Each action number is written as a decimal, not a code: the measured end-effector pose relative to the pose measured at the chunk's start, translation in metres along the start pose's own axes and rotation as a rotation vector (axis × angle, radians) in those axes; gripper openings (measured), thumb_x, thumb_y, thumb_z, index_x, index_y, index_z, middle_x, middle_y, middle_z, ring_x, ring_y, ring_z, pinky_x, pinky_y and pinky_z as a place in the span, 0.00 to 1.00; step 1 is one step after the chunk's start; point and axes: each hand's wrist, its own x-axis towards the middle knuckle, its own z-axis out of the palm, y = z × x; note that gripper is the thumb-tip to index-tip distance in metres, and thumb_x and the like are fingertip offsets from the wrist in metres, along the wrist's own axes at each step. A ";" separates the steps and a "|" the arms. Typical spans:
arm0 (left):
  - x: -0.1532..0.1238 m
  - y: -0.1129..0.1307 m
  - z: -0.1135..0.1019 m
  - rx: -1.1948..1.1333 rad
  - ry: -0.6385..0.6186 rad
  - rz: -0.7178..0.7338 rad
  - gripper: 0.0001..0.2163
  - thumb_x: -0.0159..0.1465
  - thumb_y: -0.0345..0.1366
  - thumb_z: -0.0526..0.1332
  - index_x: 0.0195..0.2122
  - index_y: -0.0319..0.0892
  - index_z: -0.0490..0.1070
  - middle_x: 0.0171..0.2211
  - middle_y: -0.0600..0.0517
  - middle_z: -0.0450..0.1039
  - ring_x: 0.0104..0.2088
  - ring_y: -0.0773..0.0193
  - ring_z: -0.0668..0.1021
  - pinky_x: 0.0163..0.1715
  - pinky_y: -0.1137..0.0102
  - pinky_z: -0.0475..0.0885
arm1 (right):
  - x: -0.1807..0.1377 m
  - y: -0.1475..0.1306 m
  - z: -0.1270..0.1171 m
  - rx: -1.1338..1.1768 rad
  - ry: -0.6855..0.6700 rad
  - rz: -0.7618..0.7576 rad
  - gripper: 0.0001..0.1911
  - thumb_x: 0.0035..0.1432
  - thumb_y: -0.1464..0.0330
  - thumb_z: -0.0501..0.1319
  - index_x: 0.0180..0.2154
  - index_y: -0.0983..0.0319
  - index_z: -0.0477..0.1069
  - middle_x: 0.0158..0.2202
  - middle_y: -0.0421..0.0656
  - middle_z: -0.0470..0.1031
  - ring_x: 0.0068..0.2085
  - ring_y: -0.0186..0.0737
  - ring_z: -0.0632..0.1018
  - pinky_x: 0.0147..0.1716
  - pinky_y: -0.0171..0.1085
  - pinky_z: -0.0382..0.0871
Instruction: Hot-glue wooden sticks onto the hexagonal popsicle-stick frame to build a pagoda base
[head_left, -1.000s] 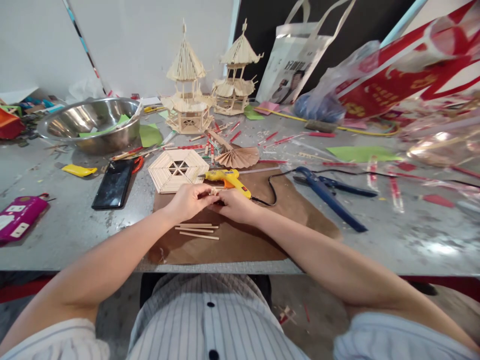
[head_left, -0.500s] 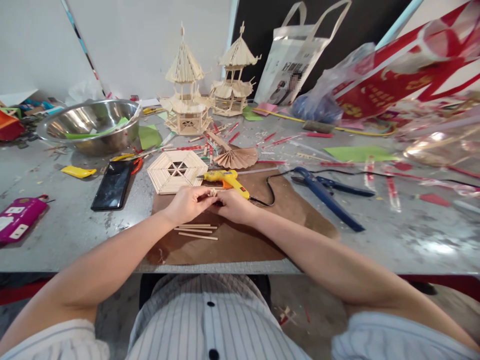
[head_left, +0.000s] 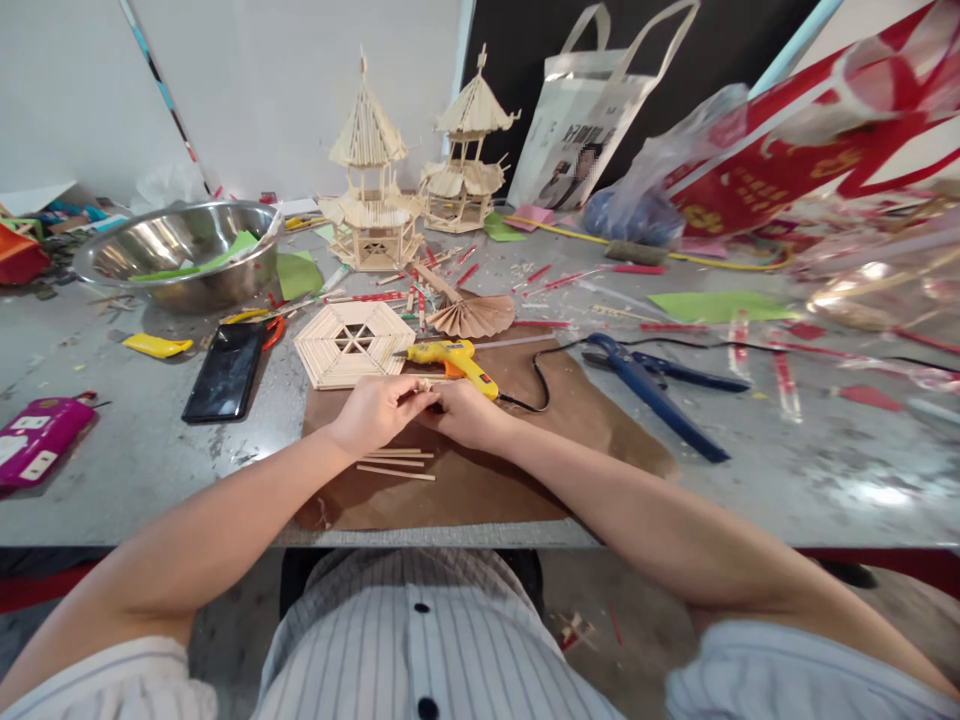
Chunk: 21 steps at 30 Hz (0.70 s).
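My left hand [head_left: 375, 410] and my right hand [head_left: 466, 414] meet fingertip to fingertip over a brown paper sheet [head_left: 525, 480], both pinched on a small bundle of short wooden sticks [head_left: 427, 386]. Three loose sticks [head_left: 394, 462] lie on the sheet just below my left hand. A yellow glue gun [head_left: 450, 356] rests right behind my hands, its black cord trailing right. A flat hexagonal stick panel [head_left: 351, 342] lies beyond my left hand.
Two stick pagoda models [head_left: 371, 190] [head_left: 469, 160] stand at the back. A steel bowl [head_left: 180, 250], a black phone [head_left: 225, 368], a pink power strip [head_left: 37, 435] lie left. Blue cutters [head_left: 652, 390], a paper fan [head_left: 472, 315], bags and red scraps lie right.
Nothing has visibly changed apart from a slight shift of the camera; both hands stay pinched together at the same place.
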 end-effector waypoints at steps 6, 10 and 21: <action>0.000 0.000 0.000 0.047 0.017 0.081 0.13 0.62 0.36 0.54 0.23 0.37 0.69 0.18 0.54 0.67 0.19 0.73 0.66 0.21 0.78 0.60 | 0.001 0.000 0.000 -0.001 0.008 -0.020 0.09 0.50 0.75 0.56 0.20 0.65 0.68 0.21 0.43 0.72 0.23 0.33 0.70 0.25 0.31 0.59; -0.001 0.000 0.000 0.057 0.016 0.091 0.12 0.62 0.36 0.53 0.24 0.37 0.69 0.19 0.53 0.68 0.20 0.73 0.67 0.22 0.77 0.61 | 0.001 0.000 0.000 0.008 0.003 -0.015 0.08 0.50 0.74 0.56 0.21 0.65 0.69 0.22 0.43 0.73 0.24 0.33 0.70 0.25 0.31 0.59; -0.001 0.000 0.000 0.087 0.008 0.084 0.12 0.62 0.36 0.53 0.24 0.37 0.69 0.20 0.53 0.69 0.20 0.73 0.67 0.22 0.77 0.60 | 0.002 0.001 0.000 0.002 -0.008 -0.008 0.08 0.50 0.75 0.56 0.22 0.65 0.70 0.23 0.44 0.74 0.25 0.34 0.71 0.26 0.32 0.60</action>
